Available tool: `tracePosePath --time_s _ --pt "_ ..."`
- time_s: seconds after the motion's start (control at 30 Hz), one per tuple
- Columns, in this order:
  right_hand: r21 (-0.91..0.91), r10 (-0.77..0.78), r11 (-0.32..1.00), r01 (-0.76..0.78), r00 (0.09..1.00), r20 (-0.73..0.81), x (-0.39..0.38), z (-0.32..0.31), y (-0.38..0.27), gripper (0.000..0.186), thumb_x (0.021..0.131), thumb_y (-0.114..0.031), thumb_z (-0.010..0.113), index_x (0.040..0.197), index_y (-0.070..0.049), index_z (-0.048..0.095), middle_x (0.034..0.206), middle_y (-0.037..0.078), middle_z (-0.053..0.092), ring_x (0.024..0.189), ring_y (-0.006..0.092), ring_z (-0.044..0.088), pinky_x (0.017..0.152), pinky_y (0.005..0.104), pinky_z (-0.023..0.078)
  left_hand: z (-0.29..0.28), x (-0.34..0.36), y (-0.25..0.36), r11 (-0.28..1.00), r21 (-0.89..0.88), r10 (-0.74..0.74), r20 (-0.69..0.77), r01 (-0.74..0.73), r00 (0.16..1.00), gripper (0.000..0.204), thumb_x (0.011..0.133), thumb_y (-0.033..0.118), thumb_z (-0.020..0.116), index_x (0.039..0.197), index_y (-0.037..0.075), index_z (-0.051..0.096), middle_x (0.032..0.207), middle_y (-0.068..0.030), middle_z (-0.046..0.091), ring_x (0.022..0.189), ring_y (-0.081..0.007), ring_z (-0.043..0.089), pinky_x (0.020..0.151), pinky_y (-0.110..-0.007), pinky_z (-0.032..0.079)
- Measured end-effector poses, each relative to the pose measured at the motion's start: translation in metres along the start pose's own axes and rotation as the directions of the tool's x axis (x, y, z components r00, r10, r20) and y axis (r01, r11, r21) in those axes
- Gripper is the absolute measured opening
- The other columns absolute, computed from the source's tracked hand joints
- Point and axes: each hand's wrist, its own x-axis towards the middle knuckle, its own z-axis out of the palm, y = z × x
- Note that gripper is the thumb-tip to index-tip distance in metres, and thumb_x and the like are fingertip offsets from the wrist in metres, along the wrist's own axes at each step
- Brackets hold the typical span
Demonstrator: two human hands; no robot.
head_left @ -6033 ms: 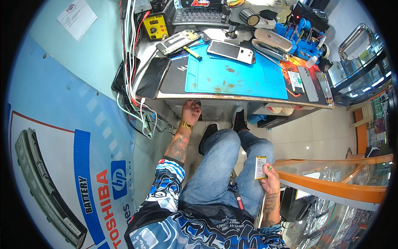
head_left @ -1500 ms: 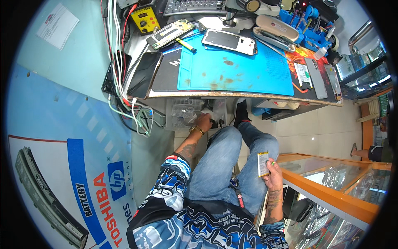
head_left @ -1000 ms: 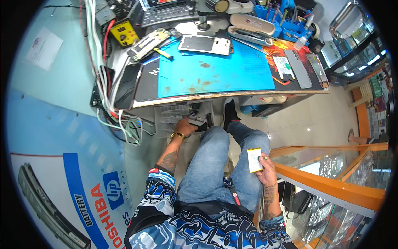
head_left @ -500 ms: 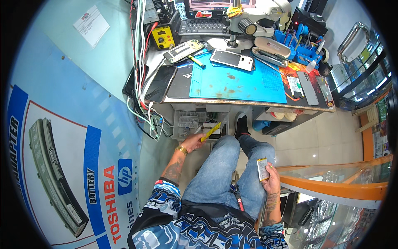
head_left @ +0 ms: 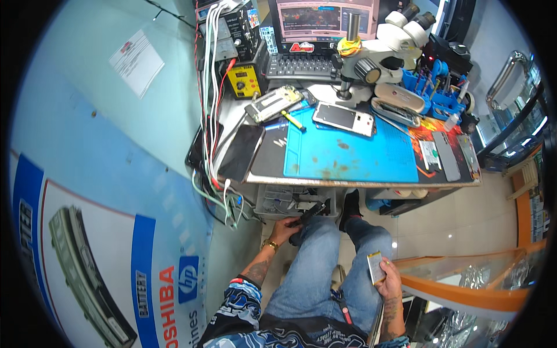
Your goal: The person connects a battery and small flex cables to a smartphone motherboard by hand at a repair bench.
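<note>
My left hand [head_left: 285,230] is closed on a dark, narrow flat strip [head_left: 312,213] in front of an open drawer [head_left: 268,216] under the bench. Small parts and clear compartments lie inside that drawer, partly hidden by the strip. Over my right thigh, my right hand [head_left: 390,281] grips a thin white phone battery [head_left: 376,268] with yellowish ends, thumb across its side. On the bench, an opened phone [head_left: 343,119] with a white frame rests at the back of a blue work mat [head_left: 371,158].
A black phone [head_left: 242,152] and hanging cables [head_left: 216,110] occupy the bench's left side. Behind the mat stand a microscope [head_left: 371,64], a laptop [head_left: 301,67] and a blue tool holder [head_left: 445,107]. A glass counter with an orange edge [head_left: 458,293] is close to my right arm.
The strip in my left hand showed yellow before and now shows dark. The view has tilted up, so the bench sits lower in it. My right hand still holds the battery.
</note>
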Motion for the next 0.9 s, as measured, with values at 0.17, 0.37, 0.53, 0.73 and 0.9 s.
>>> tracePosePath --time_s 0.17,0.37,0.53,0.73,0.9 --pt "0.037 0.076 0.996 -0.081 0.99 0.123 0.004 0.004 -0.008 0.023 0.104 -0.01 0.064 0.125 -0.003 0.061 0.105 0.011 0.074 0.079 0.0201 0.076 0.053 0.0336 0.058 -0.041 0.065 -0.004 0.946 0.278 0.172 0.009 -0.167 0.985 0.05 0.089 0.023 0.089 0.133 0.004 0.074 0.112 -0.009 0.079 0.103 -0.0175 0.073 0.092 -0.034 0.057" --pt "0.062 0.039 0.997 -0.048 0.989 0.14 0.037 0.06 -0.024 0.02 0.104 -0.01 0.062 0.122 -0.001 0.062 0.106 0.011 0.075 0.087 0.0206 0.077 0.073 0.0362 0.065 -0.068 0.05 0.052 0.943 0.246 0.181 0.184 -0.224 0.966 0.054 0.089 0.025 0.088 0.136 0.007 0.07 0.135 -0.0143 0.072 0.114 -0.0231 0.07 0.098 -0.04 0.057" --pt "0.133 0.037 0.988 -0.073 0.966 0.258 0.086 0.082 -0.04 0.023 0.105 -0.014 0.063 0.125 -0.003 0.063 0.104 0.012 0.075 0.086 0.0217 0.077 0.072 0.0359 0.065 -0.086 -0.041 0.085 0.974 0.217 0.093 -0.097 -0.07 0.991 0.06 0.085 0.02 0.093 0.138 0.003 0.072 0.128 -0.0116 0.074 0.12 -0.023 0.072 0.102 -0.035 0.057" --pt "0.259 0.143 0.859 -0.442 0.692 0.707 0.106 0.048 -0.015 0.06 0.111 -0.057 0.048 0.137 -0.005 0.062 0.111 0.029 0.073 0.102 0.0443 0.076 0.053 0.0284 0.047 -0.068 -0.159 0.202 0.933 0.315 0.184 0.005 -0.176 0.983 0.058 0.076 0.017 0.093 0.129 0.0 0.076 0.129 -0.0154 0.073 0.118 -0.026 0.071 0.105 -0.038 0.054" --pt "0.392 0.123 0.7 -0.597 0.642 0.757 0.044 0.076 -0.017 0.073 0.11 -0.069 0.035 0.162 -0.018 0.046 0.149 0.035 0.057 0.121 0.0598 0.066 0.056 0.029 0.047 -0.036 -0.165 0.276 0.791 0.281 0.579 -0.06 -0.543 0.813 0.062 0.07 0.02 0.092 0.125 -0.003 0.076 0.129 -0.024 0.071 0.121 -0.0377 0.07 0.108 -0.045 0.054"
